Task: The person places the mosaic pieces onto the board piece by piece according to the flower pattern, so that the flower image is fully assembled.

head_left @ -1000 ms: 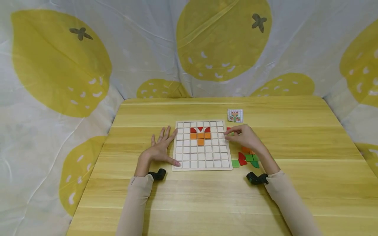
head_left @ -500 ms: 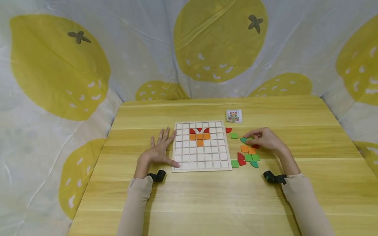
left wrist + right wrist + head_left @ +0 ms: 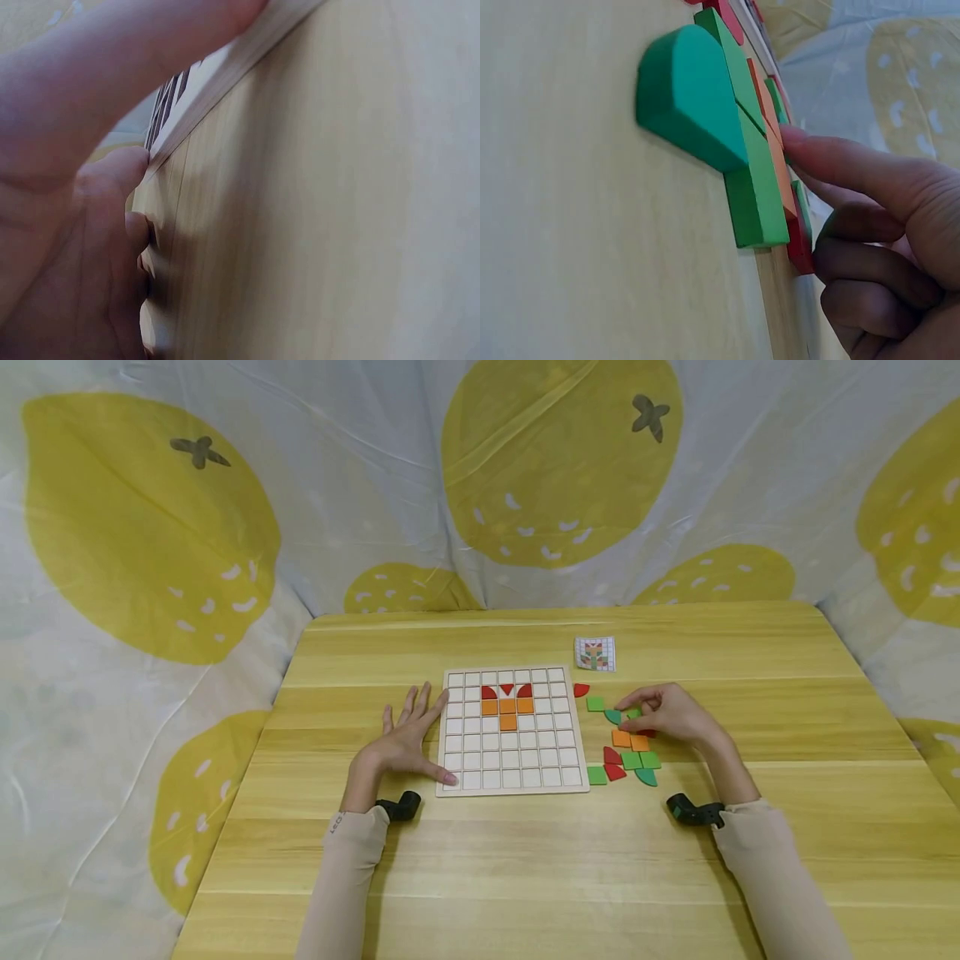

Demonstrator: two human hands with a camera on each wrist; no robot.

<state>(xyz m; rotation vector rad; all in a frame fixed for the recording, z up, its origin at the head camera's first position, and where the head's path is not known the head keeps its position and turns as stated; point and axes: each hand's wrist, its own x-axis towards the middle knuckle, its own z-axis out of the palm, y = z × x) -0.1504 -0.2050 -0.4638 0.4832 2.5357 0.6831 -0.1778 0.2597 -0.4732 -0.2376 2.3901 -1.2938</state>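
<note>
My left hand [image 3: 401,743] spreads its fingers along the left side of a white gridded board [image 3: 512,782]. Its thumb lies on the lower left corner, the index fingertip at the upper left edge. Red tiles [image 3: 524,692] and orange tiles [image 3: 507,722] make a small pattern in the upper middle of the grid. Right of the board, my right hand [image 3: 670,714] has thumb and index finger at the right end of a teal quarter-circle tile [image 3: 612,717], pinching it. A light green tile shows between those fingers. The other fingers curl in, as the right wrist view shows.
Loose tiles lie right of the board: orange squares [image 3: 630,741], green squares [image 3: 640,761], red pieces [image 3: 613,764] and another teal quarter-circle [image 3: 694,97]. A small printed pattern card [image 3: 595,654] lies behind them. A lemon-print cloth [image 3: 562,460] hangs around the wooden table [image 3: 495,877].
My right hand has moved from the board's right edge to the loose tiles on the right. The teal quarter-circle tile has shifted slightly left. My left hand keeps its place.
</note>
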